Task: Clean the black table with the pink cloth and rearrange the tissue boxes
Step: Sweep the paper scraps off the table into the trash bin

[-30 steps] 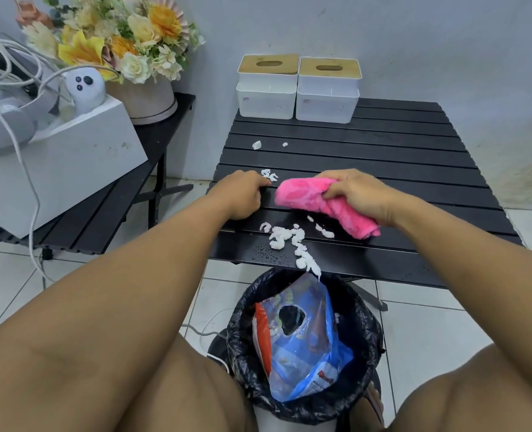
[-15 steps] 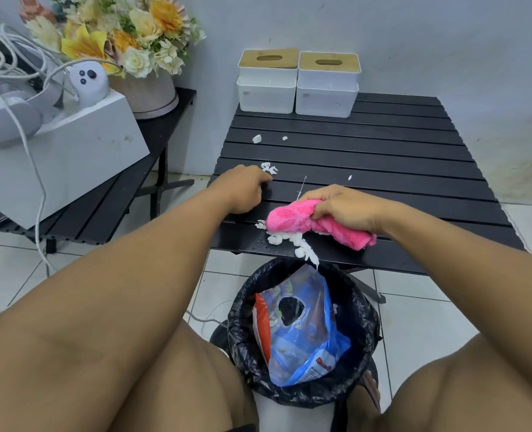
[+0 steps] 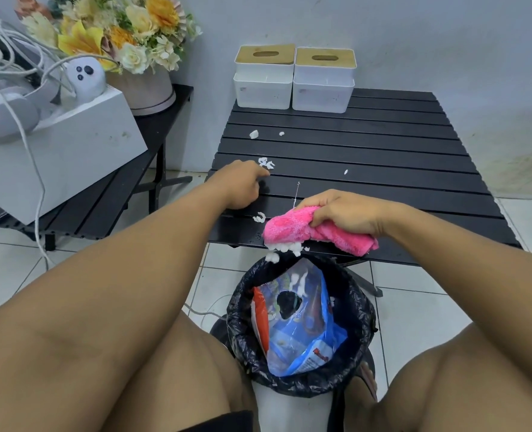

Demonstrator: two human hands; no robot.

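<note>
Right hand (image 3: 346, 216) is clamped around the bunched pink cloth (image 3: 292, 227), fingers wrapped over the top, and the cloth sits on the tabletop (image 3: 383, 151) edge directly above the far rim of the bin (image 3: 363, 310). A clump of white scraps (image 3: 285, 247) is piled under the cloth's leading fold, one bit already hanging over the bin's mouth. This looks like the sweep-off stroke of the cleaning step: crumbs pushed to the lip and tipped in.

Left hand (image 3: 239, 185) rests on the tabletop beyond the bin and to its left, fingers curled under; I cannot tell whether anything is in them. Just past its knuckles lies a small cluster of scraps (image 3: 266, 163), another bit (image 3: 260, 217) lies between that hand and the cloth, and two more (image 3: 253, 134) lie farther from the bin.

The two tissue boxes (image 3: 263, 77) stand side by side, touching, at the end of the tabletop farthest from the bin, untouched.

Next move, I'd say: one short pull to drop the clump, then reach out for the strays. The boxes come last.
</note>
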